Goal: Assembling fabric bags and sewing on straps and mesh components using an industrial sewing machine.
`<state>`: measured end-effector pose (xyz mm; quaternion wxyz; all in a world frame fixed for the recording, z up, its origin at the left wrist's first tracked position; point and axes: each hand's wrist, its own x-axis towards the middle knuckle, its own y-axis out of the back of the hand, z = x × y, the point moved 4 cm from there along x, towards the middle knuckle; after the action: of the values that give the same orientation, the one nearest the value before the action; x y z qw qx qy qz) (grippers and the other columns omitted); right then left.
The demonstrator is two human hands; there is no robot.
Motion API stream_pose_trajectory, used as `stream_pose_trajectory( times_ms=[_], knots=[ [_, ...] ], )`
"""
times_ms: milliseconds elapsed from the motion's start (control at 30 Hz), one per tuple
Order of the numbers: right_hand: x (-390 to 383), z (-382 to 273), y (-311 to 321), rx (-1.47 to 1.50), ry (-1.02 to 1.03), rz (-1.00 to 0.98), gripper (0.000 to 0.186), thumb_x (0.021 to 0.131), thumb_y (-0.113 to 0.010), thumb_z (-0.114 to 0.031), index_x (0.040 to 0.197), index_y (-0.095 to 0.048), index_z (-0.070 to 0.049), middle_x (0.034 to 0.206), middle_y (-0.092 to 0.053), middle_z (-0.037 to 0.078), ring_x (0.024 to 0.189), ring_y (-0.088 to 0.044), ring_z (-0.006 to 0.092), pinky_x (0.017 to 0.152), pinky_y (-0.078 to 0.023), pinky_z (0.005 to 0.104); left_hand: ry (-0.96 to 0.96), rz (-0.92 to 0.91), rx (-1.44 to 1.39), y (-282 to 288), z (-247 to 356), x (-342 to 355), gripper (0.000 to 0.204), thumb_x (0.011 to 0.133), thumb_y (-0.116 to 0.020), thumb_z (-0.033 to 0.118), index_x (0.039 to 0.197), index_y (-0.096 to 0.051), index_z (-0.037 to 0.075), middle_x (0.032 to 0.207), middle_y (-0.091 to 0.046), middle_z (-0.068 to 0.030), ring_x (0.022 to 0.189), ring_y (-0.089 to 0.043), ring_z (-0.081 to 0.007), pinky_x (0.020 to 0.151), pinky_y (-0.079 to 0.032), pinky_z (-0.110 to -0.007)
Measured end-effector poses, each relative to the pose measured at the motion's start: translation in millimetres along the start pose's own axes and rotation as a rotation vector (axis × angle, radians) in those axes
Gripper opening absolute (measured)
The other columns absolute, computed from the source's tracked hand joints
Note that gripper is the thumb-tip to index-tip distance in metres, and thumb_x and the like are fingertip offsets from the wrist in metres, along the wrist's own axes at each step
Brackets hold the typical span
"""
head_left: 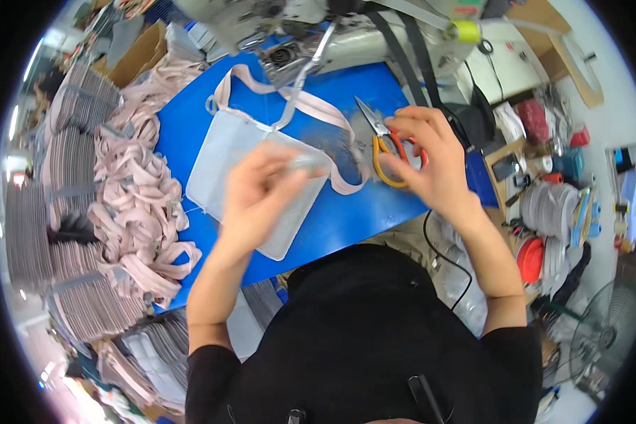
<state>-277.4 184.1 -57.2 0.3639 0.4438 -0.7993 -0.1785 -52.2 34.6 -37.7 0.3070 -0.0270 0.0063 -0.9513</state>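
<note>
My left hand, blurred, is closed around a small silvery object too smeared to name, above a pale grey fabric panel with rounded corners. My right hand is over a pair of scissors with orange and red handles, its fingers apart and curved at the handles; I cannot tell whether they touch. A pink zipper tape loops across the blue work board, beside and behind the panel.
A sewing machine stands at the top of the board. Tangled pink tape and stacked grey pieces fill the left side. Spools, a red container, a black cable and a fan are on the right.
</note>
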Motion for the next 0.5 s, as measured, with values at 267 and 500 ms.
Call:
stream_pose_trajectory(
  times_ms=[267,500],
  knots=[
    [86,-40,-56,-0.09,0.546,0.133,0.023,0.074,-0.085,-0.004,0.091,-0.069,-0.01,0.106,-0.074,0.003,0.091,-0.071,0.024,0.072,-0.059,0.0347,-0.021,0.178,-0.35,6,-46,68,0.014,0.1,-0.073,0.011,0.109,-0.074,0.0,0.095,-0.073,-0.0008,0.074,-0.057,-0.0029,0.063,-0.044,-0.022],
    [158,-22,-98,-0.182,0.484,0.251,0.015,0.079,-0.083,-0.012,0.089,-0.073,-0.012,0.098,-0.078,0.0,0.081,-0.07,0.0248,0.068,-0.056,0.0364,-0.018,0.464,-0.439,53,-76,107,0.022,0.103,-0.073,0.021,0.106,-0.078,0.0,0.078,-0.069,0.003,0.056,-0.044,-0.0007,0.05,-0.031,-0.021]
  ],
)
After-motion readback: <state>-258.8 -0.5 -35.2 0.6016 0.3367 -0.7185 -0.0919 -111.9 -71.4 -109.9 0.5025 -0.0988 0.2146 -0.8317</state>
